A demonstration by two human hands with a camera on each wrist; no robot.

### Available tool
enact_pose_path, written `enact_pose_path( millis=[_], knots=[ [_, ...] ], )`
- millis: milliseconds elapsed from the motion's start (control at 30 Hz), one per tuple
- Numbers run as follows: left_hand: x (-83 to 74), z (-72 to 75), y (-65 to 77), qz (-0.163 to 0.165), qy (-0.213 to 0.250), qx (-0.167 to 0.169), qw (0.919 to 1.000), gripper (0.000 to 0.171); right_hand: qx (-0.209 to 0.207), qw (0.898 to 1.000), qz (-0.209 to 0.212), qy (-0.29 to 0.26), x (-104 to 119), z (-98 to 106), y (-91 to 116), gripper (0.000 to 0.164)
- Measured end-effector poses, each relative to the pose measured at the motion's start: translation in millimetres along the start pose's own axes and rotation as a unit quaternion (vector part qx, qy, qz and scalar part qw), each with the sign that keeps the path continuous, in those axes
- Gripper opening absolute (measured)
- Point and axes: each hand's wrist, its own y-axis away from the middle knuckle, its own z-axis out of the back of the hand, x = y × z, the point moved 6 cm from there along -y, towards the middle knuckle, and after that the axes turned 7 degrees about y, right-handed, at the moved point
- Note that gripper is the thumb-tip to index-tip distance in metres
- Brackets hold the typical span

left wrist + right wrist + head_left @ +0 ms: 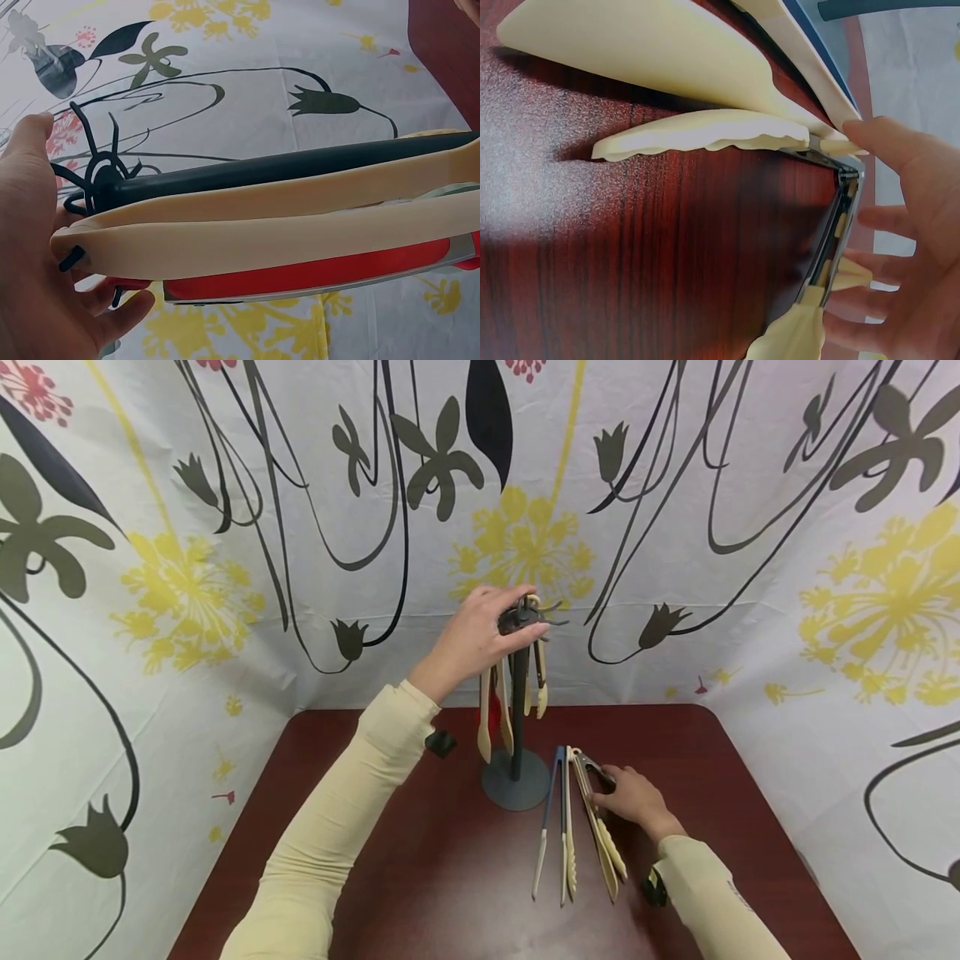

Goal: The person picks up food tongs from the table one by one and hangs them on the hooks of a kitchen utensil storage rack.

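Head view: right of lower centre, metal-armed tongs point(615, 856) with a scalloped cream head rest on the dark red desk point(420, 893). Their long axis slants from the joined end, near the stand's base, down toward the lower right. The right hand point(633, 797) is the nearer one, so the tongs lie just to its left; its grip is loosely spread, thumb by the joined end and fingers along a metal arm (whether every fingertip touches, I cannot tell). Up at centre, the left hand point(476, 631) grasps the top of the dark utensil stand point(518, 710), thumb and fingers around its hub. Blue-and-white tongs point(550, 806) lie farther left, below the stand.
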Motion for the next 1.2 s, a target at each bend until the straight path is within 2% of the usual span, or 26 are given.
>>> enact_pose_path(
  millis=[367,500,867,1067,1200],
  knots=[
    [-2.6,-0.1,2.3,0.004,-0.006,-0.034,0.9994,0.062,0.003,1.000,-0.013,0.008,0.1,0.8,1.7,0.079],
    [-3.2,-1.0,2.3,0.012,-0.007,-0.035,0.9993,0.064,0.004,1.000,-0.017,0.009,1.9,-4.5,-1.8,0.082],
    [-4.5,-1.7,2.2,0.013,-0.015,-0.036,0.9991,0.067,-0.004,1.000,-0.013,0.010,3.3,-1.7,-1.7,0.076],
    [-5.7,-2.2,3.0,0.009,-0.025,-0.045,0.9986,0.066,-0.020,1.000,-0.019,0.010,1.9,-0.4,-0.6,0.075],
    [-6.1,-1.3,3.0,0.008,-0.028,-0.049,0.9984,0.066,-0.045,0.999,-0.022,0.006,-1.2,3.1,-0.3,0.076]
  ],
)
